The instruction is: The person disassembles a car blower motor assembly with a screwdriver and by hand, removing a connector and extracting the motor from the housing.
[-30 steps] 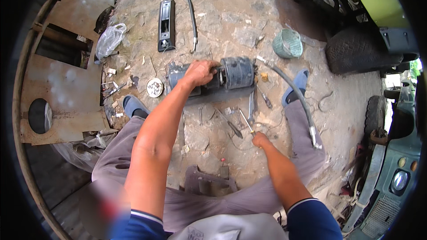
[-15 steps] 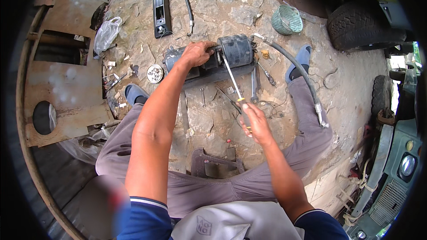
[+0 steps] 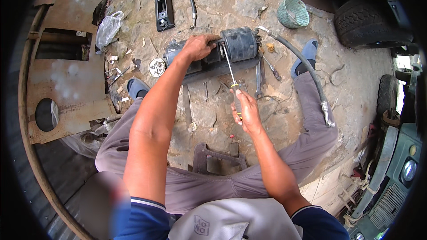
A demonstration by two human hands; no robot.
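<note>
A dusty black housing with two rounded drums (image 3: 240, 44), much like a vehicle blower unit, lies on the ground before me. My left hand (image 3: 199, 47) rests over its left part, fingers curled against it and the index finger reaching toward the gap between the drums; some fingertips are hidden. In my right hand (image 3: 245, 111) is a screwdriver (image 3: 230, 69) with a long metal shank and a dark handle with yellow. Its tip goes into the gap close to my left index finger. A thick black hose (image 3: 299, 53) with metal fittings curves from the housing's right end over my right knee.
Near the housing lie a round tin of small parts (image 3: 156, 67), a small wrench (image 3: 206, 91), a larger wrench (image 3: 258, 80) and another screwdriver (image 3: 271, 69). Farther off are a long black panel (image 3: 164, 6), a short hose (image 3: 190, 0), a green basket (image 3: 293, 12) and a tire (image 3: 369, 22).
My right hand and the screwdriver handle have shifted slightly left, so the shank stands steeper in the picture. The tip stays in the gap, and my left hand keeps its place on the housing.
</note>
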